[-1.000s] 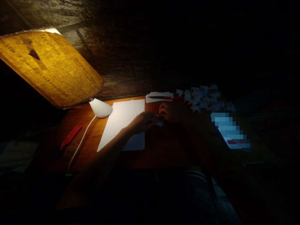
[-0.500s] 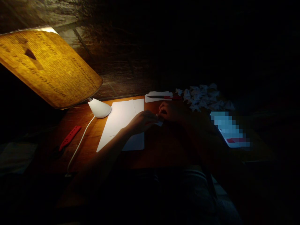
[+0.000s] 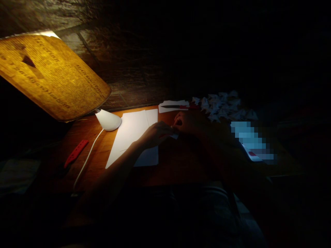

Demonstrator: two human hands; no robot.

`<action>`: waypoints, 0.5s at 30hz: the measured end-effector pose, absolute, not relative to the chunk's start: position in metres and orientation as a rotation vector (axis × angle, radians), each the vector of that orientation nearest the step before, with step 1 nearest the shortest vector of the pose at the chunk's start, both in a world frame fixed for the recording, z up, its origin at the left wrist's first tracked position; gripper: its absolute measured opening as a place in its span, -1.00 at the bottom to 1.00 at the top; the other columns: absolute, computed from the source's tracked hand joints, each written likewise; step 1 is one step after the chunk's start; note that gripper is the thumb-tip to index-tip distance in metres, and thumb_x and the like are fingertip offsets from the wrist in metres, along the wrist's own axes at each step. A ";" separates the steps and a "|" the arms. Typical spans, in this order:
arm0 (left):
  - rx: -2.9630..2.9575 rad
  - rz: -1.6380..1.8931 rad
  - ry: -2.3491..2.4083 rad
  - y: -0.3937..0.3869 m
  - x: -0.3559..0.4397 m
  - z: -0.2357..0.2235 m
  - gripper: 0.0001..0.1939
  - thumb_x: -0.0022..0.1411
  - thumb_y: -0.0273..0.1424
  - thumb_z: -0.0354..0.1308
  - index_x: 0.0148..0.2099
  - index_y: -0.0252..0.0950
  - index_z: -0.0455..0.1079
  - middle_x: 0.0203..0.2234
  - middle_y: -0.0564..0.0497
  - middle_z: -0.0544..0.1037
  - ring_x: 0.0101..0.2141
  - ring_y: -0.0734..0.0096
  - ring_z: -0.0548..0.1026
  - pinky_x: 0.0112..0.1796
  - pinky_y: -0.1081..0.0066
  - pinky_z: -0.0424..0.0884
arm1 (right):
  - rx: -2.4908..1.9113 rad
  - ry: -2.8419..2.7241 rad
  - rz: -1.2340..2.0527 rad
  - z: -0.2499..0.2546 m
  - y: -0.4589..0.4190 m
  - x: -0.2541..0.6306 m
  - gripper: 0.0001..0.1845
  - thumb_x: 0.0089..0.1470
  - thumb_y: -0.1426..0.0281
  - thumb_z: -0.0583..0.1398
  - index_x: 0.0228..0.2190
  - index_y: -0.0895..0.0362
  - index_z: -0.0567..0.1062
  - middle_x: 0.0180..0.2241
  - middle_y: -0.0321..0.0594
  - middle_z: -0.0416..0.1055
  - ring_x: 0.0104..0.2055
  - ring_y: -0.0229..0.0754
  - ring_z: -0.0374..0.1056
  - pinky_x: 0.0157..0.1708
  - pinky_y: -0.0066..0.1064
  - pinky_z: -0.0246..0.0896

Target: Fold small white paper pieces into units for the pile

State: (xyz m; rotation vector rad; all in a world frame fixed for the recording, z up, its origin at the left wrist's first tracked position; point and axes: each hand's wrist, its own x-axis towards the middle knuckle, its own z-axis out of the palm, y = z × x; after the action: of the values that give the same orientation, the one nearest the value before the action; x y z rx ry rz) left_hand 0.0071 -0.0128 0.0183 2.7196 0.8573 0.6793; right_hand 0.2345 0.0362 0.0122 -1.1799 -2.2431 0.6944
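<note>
A small piece of white paper (image 3: 174,136) is pinched between my two hands, partly covered by the fingers. My left hand (image 3: 157,132) comes in from the left, closed on the paper, above the right edge of the white sheets (image 3: 134,127). My right hand (image 3: 184,121) is in shadow, its fingers curled at the paper's far side. Behind my hands a knife (image 3: 174,106) with a dark blade and red handle lies across a stack of cut paper (image 3: 165,103). Several folded paper pieces (image 3: 219,105) are heaped to the right of it.
A lamp with a printed shade (image 3: 57,75) and white base (image 3: 108,120) stands at the left, its white cord (image 3: 89,158) running forward. A red-handled tool (image 3: 76,153) lies beside the cord. A lit phone (image 3: 252,141) rests on the wooden table (image 3: 178,165) at right. A wall rises behind.
The view has shifted slightly, so everything sits a little further left. My hands keep hold of the small paper in nearly the same pose.
</note>
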 end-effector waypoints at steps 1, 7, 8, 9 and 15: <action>2.718 0.681 0.859 -0.013 0.007 0.018 -0.78 0.47 -0.42 0.16 0.00 -0.19 0.64 -0.08 -0.06 0.73 -0.02 0.22 0.60 0.05 0.15 0.55 | -1.194 -2.238 0.697 0.012 0.036 0.234 -0.90 0.06 0.46 0.44 -0.47 0.18 0.66 -0.16 -0.08 0.55 -0.20 -0.16 0.44 -0.22 -0.35 0.32; 2.702 0.679 0.846 -0.013 0.008 0.018 -0.78 0.46 -0.42 0.15 -0.03 -0.22 0.65 -0.11 -0.07 0.73 -0.04 0.20 0.61 0.02 0.13 0.57 | -1.219 -2.226 0.696 0.014 0.036 0.233 -0.90 0.04 0.47 0.45 -0.48 0.19 0.66 -0.16 -0.09 0.56 -0.21 -0.17 0.45 -0.23 -0.37 0.31; 2.694 0.684 0.844 -0.013 0.008 0.018 -0.78 0.46 -0.43 0.15 -0.04 -0.22 0.65 -0.11 -0.08 0.73 -0.04 0.21 0.61 0.02 0.14 0.57 | -1.226 -2.226 0.693 0.015 0.036 0.232 -0.90 0.04 0.47 0.45 -0.48 0.19 0.66 -0.16 -0.08 0.57 -0.21 -0.17 0.45 -0.24 -0.38 0.31; 2.685 0.688 0.845 -0.013 0.008 0.018 -0.78 0.46 -0.43 0.16 -0.04 -0.22 0.65 -0.11 -0.07 0.73 -0.04 0.21 0.61 0.02 0.14 0.57 | -1.232 -2.227 0.692 0.015 0.036 0.232 -0.90 0.04 0.47 0.45 -0.47 0.19 0.66 -0.16 -0.08 0.57 -0.21 -0.17 0.45 -0.24 -0.38 0.31; 2.688 0.704 0.837 -0.013 0.008 0.018 -0.78 0.44 -0.43 0.17 -0.05 -0.20 0.67 -0.08 -0.09 0.72 -0.01 0.18 0.60 0.04 0.09 0.56 | -1.216 -2.241 0.691 0.011 0.039 0.233 -0.93 0.04 0.47 0.44 -0.46 0.18 0.68 -0.15 -0.07 0.57 -0.21 -0.16 0.44 -0.24 -0.36 0.32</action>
State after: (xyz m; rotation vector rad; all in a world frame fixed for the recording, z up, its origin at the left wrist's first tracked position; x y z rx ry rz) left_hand 0.0081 -0.0127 0.0178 2.6881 0.8368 0.7037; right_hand 0.2330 0.0387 0.0111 -1.2158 -2.2406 0.6909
